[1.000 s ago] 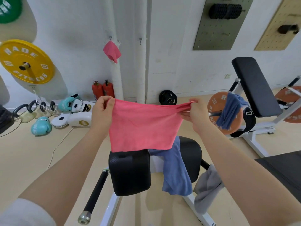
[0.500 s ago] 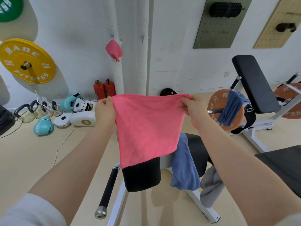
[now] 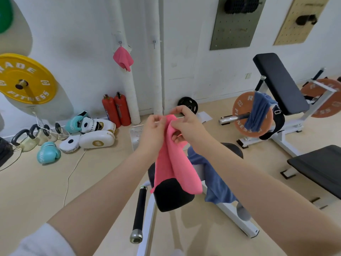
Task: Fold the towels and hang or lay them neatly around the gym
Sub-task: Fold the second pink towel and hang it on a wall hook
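A gym with white walls and a pale tan floor. At centre, you hold a soft pink towel doubled lengthwise, its two halves hanging side by side over a black padded roller. Your left hand pinches its top edge; your right hand curls its fingers round the upper fold. A second pink towel hangs on a wall hook at 12 o'clock. Two blue towels: one draped at 4 o'clock, one over an orange plate reading "FITNESS" at 2 o'clock. At 9 o'clock, a yellow plate also reads "FITNESS"; two red fire extinguishers stand at 11 o'clock.
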Demonstrator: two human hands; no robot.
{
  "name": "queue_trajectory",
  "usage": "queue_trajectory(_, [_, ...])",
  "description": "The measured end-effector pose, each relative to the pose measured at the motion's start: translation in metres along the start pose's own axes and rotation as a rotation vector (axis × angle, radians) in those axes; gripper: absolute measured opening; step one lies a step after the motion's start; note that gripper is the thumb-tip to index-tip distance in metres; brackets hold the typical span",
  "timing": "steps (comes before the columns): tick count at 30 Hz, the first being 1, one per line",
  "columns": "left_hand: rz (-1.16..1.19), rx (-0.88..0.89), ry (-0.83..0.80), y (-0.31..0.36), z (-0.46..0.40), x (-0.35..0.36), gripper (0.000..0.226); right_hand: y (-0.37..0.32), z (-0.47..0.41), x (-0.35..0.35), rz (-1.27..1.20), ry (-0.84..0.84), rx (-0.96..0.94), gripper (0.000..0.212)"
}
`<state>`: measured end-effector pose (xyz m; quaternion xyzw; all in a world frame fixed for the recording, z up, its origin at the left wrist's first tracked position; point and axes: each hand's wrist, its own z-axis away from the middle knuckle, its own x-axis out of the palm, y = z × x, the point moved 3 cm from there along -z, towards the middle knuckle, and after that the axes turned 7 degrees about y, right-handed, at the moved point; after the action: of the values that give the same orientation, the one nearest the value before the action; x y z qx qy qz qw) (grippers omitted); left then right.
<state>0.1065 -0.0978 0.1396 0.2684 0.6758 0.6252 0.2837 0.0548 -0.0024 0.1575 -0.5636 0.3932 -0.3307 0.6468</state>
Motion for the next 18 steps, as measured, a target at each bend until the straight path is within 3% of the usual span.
queue_trajectory(2, [0.083, -0.026, -0.047, 0.002, 0.008, -0.002, 0.009, 0.0, 0.006, 0.008, 0.032, -0.045, -0.102, 0.022])
queue_trajectory(8, [0.208, -0.156, -0.119, -0.007, 0.007, -0.019, 0.022, 0.003, 0.01, 0.01, 0.106, -0.231, -0.168, 0.033])
queue_trajectory(12, [0.224, -0.155, -0.222, -0.01, 0.004, -0.022, 0.034, 0.004, 0.007, 0.013, 0.371, -0.04, -0.301, 0.019])
queue_trajectory(15, [0.22, -0.094, -0.257, -0.009, 0.006, -0.019, 0.028, 0.005, 0.0, 0.01, 0.45, 0.166, -0.381, 0.026])
queue_trajectory(18, [0.221, -0.084, -0.243, -0.01, 0.003, -0.015, 0.028, 0.008, -0.005, 0.003, 0.434, 0.173, -0.444, 0.014])
